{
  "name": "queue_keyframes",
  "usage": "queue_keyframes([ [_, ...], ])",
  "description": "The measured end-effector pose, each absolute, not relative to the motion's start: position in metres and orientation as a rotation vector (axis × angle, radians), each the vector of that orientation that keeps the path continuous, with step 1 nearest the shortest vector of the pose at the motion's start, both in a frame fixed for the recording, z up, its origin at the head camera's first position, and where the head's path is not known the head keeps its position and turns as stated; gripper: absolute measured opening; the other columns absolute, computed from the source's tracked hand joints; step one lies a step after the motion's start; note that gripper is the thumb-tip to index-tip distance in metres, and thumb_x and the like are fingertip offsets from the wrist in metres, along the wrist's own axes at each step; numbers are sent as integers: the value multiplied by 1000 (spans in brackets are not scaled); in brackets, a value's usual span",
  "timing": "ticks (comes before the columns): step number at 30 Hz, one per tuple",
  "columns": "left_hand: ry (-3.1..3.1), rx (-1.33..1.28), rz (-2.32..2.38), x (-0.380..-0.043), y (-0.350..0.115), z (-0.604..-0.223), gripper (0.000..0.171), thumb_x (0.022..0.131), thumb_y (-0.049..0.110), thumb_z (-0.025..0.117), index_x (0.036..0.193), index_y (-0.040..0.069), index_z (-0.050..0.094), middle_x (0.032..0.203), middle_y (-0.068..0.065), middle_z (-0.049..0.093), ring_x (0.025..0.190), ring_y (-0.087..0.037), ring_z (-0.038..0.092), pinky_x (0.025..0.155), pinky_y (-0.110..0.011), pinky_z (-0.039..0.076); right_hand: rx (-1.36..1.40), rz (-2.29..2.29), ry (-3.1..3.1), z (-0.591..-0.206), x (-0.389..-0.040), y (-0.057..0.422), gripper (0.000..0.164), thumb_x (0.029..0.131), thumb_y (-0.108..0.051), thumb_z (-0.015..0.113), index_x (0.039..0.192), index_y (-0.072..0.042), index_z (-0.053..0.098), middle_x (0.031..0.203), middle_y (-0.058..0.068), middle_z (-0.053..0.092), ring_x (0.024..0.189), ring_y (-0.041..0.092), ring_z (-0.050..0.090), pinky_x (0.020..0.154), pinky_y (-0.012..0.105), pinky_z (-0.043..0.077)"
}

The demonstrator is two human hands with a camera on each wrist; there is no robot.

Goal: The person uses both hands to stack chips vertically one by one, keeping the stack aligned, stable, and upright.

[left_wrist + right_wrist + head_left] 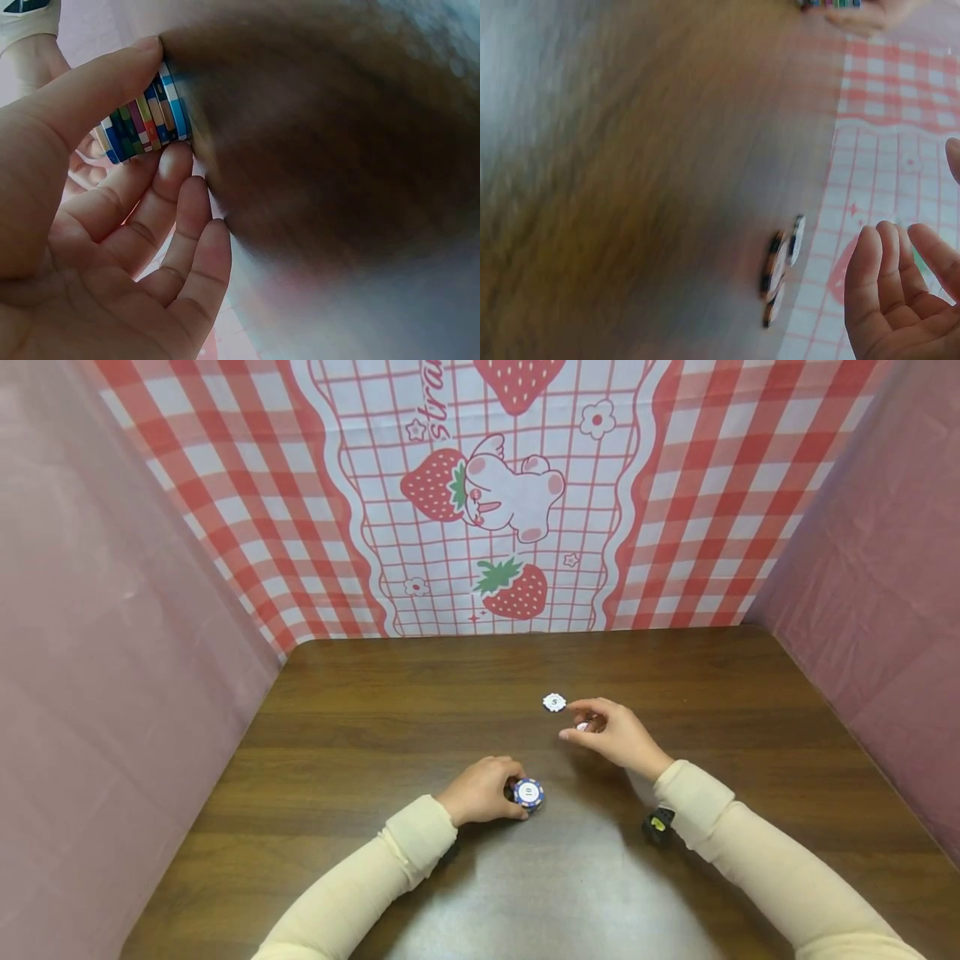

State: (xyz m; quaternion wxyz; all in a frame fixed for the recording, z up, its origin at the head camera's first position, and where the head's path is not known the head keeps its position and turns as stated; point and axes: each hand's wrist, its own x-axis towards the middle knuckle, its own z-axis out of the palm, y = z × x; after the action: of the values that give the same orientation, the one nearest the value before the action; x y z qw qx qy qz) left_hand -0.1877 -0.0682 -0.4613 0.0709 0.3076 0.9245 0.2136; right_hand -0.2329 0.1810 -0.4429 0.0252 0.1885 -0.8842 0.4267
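A stack of poker chips (528, 793) stands on the table, its top chip blue-edged with a white centre marked 10. My left hand (486, 789) grips the stack between thumb and fingers. In the left wrist view, the stack (142, 120) shows many coloured edges. My right hand (611, 735) is farther forward and to the right, its thumb and fingers spread apart over a chip (582, 726) partly hidden beneath them. Just past its fingertips lies a white chip (554, 702) marked 5. The right wrist view shows the loose chips (774, 266) beyond relaxed, unclosed fingers (889, 277).
The brown wooden table (360, 710) meets a red-and-white checked cloth (247, 527) with strawberry prints at the back. Pink fabric walls (112, 610) rise on both sides.
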Motion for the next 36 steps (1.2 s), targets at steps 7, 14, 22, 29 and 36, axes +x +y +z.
queue_keyframes([
  [7, 2779, 928, 647, -188, -68, -462, 38, 68, 30, 87, 96, 13, 69, 88, 6, 64, 82, -8, 56, 76, -22, 46, 470, 1417, -2779, -450, -247, 194, 52, 83, -27, 78, 124, 1, 62, 99, 13, 66, 76, 10, 60, 63, 23, 50],
  [14, 2783, 932, 638, -188, -69, -462, 38, 69, 31, 87, 97, 13, 69, 88, 6, 64, 82, -8, 56, 76, -22, 46, 400, 1381, -2837, -456, -257, 202, 50, 83, -28, 78, 121, 2, 63, 94, 12, 66, 70, 10, 59, 57, 25, 50],
  [22, 2782, 930, 641, -188, -68, -461, 38, 68, 30, 87, 97, 13, 69, 87, 6, 64, 82, -8, 56, 77, -23, 46, 346, 1317, -2916, -463, -265, 209, 47, 82, -25, 78, 118, 3, 66, 94, 13, 67, 74, 14, 57, 63, 24, 48],
  [29, 2786, 925, 635, -187, -68, -460, 38, 68, 31, 87, 97, 14, 69, 88, 6, 65, 82, -8, 56, 77, -22, 46, 380, 1203, -2979, -467, -269, 212, 51, 82, -31, 79, 121, 1, 67, 100, 13, 69, 89, 20, 58, 77, 31, 46],
  [36, 2791, 931, 631, -187, -68, -462, 38, 68, 31, 87, 96, 14, 69, 88, 6, 65, 83, -9, 57, 78, -23, 47, 421, 1165, -2988, -468, -271, 209, 48, 79, -30, 81, 116, -1, 69, 96, 12, 69, 88, 19, 57, 77, 31, 45],
])
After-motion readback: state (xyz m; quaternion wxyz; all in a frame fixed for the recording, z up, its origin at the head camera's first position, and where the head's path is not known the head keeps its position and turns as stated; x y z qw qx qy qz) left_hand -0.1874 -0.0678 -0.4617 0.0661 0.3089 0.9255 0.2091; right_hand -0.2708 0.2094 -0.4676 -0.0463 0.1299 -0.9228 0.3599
